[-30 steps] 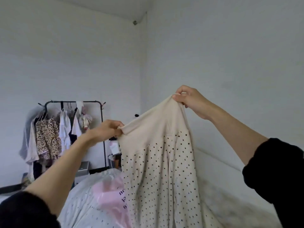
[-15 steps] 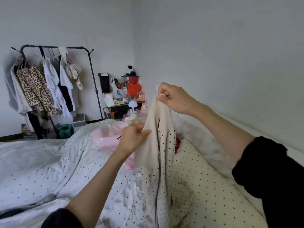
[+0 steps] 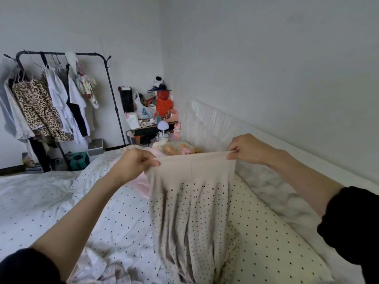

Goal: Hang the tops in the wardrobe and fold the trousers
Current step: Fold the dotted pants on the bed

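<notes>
A cream garment with black polka dots (image 3: 190, 203) hangs stretched by its plain waistband over the bed. My left hand (image 3: 133, 167) pinches the band's left corner. My right hand (image 3: 248, 148) pinches the right corner, a little higher. The fabric falls in folds down onto the bed. A black clothes rail (image 3: 59, 56) stands at the far left with several tops on hangers, among them a leopard-print one (image 3: 39, 107).
The bed carries a white dotted duvet (image 3: 82, 203) and a cream dotted pillow (image 3: 266, 232) beside the wall. A pink item (image 3: 143, 187) lies behind the garment. A cluttered small table (image 3: 155, 128) with a lamp (image 3: 163, 128) stands in the corner.
The garment came down from high in the air to just above the bed. My hands shifted along it and now stretch the waistband flat between them.
</notes>
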Demonstrator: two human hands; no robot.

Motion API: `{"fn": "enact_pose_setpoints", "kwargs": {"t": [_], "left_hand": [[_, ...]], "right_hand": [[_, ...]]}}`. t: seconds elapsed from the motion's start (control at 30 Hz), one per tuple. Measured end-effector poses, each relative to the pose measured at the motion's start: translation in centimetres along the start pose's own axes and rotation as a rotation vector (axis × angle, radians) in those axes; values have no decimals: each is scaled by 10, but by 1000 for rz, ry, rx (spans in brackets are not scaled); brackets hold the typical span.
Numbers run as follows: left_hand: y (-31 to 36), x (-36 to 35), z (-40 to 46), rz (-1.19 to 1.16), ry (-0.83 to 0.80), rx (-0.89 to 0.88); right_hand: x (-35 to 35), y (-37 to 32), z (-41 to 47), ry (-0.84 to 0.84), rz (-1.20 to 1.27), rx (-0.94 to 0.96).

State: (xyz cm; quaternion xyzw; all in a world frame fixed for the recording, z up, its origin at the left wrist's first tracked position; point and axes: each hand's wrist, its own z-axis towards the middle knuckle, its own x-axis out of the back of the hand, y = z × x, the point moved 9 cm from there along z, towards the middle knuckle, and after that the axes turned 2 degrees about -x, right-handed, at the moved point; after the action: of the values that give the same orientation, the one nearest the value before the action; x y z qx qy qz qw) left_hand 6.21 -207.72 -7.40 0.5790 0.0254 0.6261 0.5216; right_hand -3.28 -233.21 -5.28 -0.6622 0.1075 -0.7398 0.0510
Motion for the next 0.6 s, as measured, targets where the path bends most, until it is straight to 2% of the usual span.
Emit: {"fn": "enact_pose_setpoints", "kwargs": {"t": [0.1,0.23,0.33,0.4,0.47,0.53,0.6], "left_hand": [[-14,-23,-13,44,-195,49],[-17,-62,-41,-132,-352,64],[-9,-82,-51,-231,-310,19],[-2,-90,-52,-248,-251,-35],[-3,-97,-52,-261,-228,-18],[-8,-105,-52,-221,-251,0],[-17,-115,-54,-92,-329,19]], "right_hand": [[4,2,-1,60,-5,-9],[18,1,0,154,216,-69],[22,2,2,172,469,-130],[17,1,4,112,666,-166],[9,-1,4,23,786,-179],[4,4,-1,-49,703,-205],[-3,13,-9,-103,509,-228]]}}
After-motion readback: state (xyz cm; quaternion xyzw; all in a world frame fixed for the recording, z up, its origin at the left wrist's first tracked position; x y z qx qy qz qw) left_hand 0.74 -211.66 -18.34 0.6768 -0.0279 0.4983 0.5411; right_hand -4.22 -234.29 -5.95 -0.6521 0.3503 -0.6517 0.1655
